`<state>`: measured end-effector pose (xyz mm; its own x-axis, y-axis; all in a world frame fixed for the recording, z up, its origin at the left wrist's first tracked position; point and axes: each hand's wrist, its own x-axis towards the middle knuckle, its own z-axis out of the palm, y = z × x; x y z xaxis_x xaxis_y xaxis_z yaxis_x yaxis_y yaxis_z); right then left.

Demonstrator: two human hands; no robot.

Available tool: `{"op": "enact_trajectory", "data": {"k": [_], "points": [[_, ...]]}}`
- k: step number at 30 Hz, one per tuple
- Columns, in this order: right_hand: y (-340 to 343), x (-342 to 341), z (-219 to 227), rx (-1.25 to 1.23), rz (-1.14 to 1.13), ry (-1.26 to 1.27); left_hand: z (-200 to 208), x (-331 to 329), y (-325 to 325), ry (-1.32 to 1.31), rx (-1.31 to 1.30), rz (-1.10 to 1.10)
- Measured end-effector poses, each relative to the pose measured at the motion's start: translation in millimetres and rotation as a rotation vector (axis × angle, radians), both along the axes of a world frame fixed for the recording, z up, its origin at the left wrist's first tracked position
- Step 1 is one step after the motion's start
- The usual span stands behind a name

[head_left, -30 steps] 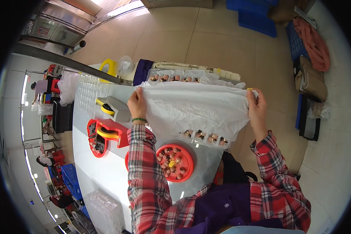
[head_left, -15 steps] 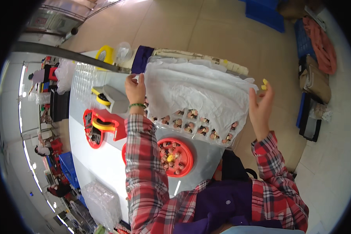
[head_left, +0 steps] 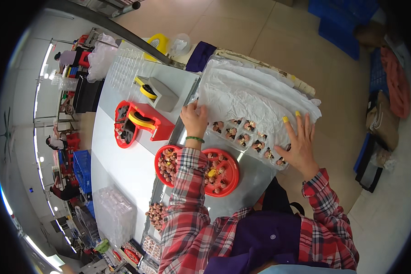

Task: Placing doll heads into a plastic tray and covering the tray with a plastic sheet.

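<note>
A clear plastic tray (head_left: 247, 147) has pockets filled with small pink, cream and black pieces. A crinkled white paper sheet (head_left: 242, 93) covers the tray's far part. At the tray's left edge is my left hand (head_left: 194, 122), its fingers half curled and thumb apart, with nothing visible between them. My right hand (head_left: 302, 148) lies spread over the right side of the sheet and tray, with yellow covers on two fingertips. Nearer my left forearm stand a red round dish (head_left: 235, 176) of loose small pieces and a red bowl (head_left: 159, 160) holding more of them.
Left of the tray stand a red tape dispenser (head_left: 162, 125) and a grey tape dispenser (head_left: 166, 99). Stacked clear trays (head_left: 116, 214) lie at the table's left side. Purple cloth (head_left: 201, 57) sits beyond the tray. Folded clothing (head_left: 395, 86) and blue crates (head_left: 338, 34) are at the right.
Both hands have come nearer along the tray's sides. The right hand has gone from the sheet's far right corner to lying spread on it. The whole view has turned somewhat.
</note>
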<state>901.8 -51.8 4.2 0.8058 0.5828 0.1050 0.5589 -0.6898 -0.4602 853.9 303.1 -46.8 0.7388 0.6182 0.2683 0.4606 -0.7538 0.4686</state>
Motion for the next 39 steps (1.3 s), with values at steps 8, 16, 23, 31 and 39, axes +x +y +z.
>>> {"op": "enact_trajectory", "data": {"k": [8,16,23,31,39], "points": [[-12.0,3.7,8.1,-0.168,-0.021,0.175,32.8,-8.2,36.8,-0.083,-0.941,0.25],[-10.8,3.3,10.3,-0.11,0.015,0.098,34.2,12.0,8.1,0.025,0.275,0.094],[2.5,-32.1,4.7,0.138,0.115,-0.037,19.0,86.6,-21.6,-0.11,0.083,-0.534],[-3.0,-32.2,-14.3,0.183,0.041,-0.093,2.0,93.5,-39.5,0.291,0.149,-0.412],[-7.5,-30.9,-2.2,0.152,0.1,-0.118,3.6,90.4,-36.0,0.324,0.195,-0.422]]}}
